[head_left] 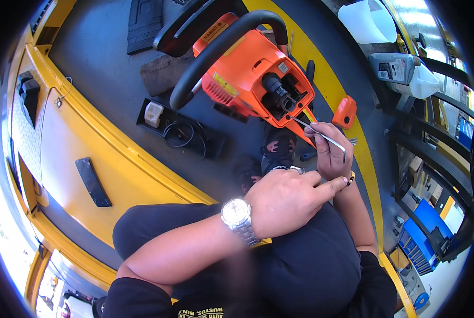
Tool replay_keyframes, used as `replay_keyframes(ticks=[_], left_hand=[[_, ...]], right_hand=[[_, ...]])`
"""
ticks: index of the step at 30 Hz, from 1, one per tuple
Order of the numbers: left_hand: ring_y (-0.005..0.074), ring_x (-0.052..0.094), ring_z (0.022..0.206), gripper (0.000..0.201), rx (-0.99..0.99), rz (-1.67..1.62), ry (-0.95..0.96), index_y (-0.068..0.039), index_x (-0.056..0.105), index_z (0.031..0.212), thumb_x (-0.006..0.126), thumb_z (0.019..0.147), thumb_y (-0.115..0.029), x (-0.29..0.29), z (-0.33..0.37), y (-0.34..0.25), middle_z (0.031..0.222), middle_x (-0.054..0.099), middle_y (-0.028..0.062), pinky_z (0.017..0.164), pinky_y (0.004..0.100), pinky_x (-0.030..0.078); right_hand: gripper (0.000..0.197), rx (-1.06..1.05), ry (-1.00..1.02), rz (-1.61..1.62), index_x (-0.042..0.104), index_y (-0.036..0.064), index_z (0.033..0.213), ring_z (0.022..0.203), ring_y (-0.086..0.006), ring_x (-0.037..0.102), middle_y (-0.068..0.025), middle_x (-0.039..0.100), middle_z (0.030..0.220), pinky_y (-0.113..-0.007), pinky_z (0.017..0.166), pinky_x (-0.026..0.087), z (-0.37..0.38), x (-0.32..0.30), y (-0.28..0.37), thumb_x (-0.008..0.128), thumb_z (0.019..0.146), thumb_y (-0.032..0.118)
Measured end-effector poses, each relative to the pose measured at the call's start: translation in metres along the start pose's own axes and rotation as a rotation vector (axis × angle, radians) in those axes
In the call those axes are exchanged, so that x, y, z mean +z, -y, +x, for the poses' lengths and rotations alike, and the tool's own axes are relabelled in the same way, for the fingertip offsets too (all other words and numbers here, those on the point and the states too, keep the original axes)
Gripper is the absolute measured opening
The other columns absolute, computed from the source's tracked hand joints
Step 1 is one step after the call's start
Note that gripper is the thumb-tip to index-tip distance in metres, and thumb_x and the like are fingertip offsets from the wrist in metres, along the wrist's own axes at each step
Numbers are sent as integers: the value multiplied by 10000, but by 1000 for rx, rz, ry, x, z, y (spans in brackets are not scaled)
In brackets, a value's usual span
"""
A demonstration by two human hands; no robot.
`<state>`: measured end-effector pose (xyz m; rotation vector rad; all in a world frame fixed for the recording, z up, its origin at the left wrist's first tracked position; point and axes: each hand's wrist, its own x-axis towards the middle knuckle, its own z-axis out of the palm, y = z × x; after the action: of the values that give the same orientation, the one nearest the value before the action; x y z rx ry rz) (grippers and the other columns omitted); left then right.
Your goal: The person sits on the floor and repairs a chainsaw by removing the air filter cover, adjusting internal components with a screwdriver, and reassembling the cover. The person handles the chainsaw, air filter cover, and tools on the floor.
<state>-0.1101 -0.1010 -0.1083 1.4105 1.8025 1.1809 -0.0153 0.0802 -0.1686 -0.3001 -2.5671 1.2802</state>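
An orange chainsaw with a black wrap handle sits on the floor ahead, its back opened around a black intake part. My right hand is closed around a silver L-shaped hex key; the long end reaches the rim of the opening. My left hand, with a silver watch on its wrist, crosses over in front. Its index finger is stretched against the bracelet on my right wrist, other fingers bent and partly hidden. A small silver bit shows at its far edge, too unclear to name.
An orange cover lies right of the chainsaw. Left are a black tray with a cable and a wooden block. A dark phone lies on a yellow panel. Jugs and a black rack stand right.
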Motion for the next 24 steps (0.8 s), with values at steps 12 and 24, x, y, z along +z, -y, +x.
replay_keyframes(ticks=[12, 24], left_hand=[[259, 695, 704, 300, -97, -34, -50, -125, 700, 1184, 729, 897, -206, 8, 3, 14, 837, 670, 50, 622, 381, 568], [227, 717, 893, 412, -239, -415, -572, -33, 590, 1182, 832, 852, -76, 29, 10, 32, 1126, 651, 143, 770, 341, 599]], right_hand=[[206, -119, 95, -143, 678, 15, 1108, 809, -300, 715, -132, 720, 942, -375, 704, 563, 14, 0, -4, 696, 903, -3], [160, -238, 16, -182, 661, 44, 875, 676, -264, 622, -83, 642, 798, -379, 603, 478, 20, 9, -20, 806, 810, 66]])
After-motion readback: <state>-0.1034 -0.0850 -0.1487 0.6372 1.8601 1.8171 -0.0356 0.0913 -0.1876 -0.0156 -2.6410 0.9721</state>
